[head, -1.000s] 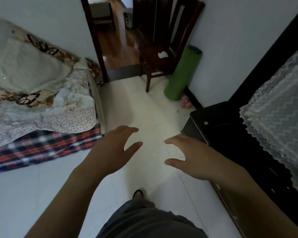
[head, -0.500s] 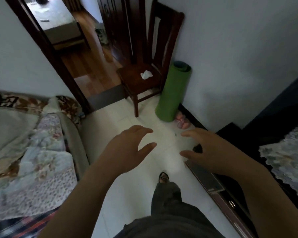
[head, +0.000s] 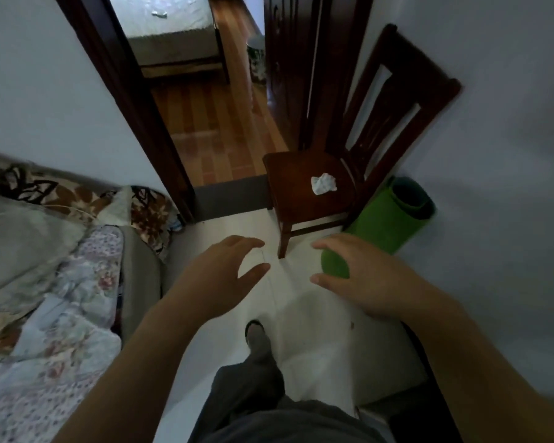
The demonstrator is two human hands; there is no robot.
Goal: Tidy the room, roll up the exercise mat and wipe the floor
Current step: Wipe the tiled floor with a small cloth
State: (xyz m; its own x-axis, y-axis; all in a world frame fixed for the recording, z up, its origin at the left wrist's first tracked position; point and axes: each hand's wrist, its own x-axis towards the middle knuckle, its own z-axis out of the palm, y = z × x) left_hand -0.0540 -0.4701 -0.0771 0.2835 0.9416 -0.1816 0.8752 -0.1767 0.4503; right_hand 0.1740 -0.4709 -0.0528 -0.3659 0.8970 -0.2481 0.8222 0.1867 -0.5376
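Note:
A rolled green exercise mat stands leaning against the white wall, right of a dark wooden chair. A crumpled white cloth lies on the chair seat. My left hand hovers open over the white tiled floor, fingers spread. My right hand is also open, held in front of the mat's lower end, which shows between thumb and fingers; it holds nothing.
A bed with floral bedding fills the left side. An open doorway ahead leads to a wood-floored room with another bed. Dark furniture sits at the lower right. My leg and foot stand on the tiles.
I have walked forward toward the chair and mat, which now appear closer. Both hands stay open and raised; the right hand now overlaps the mat's lower end.

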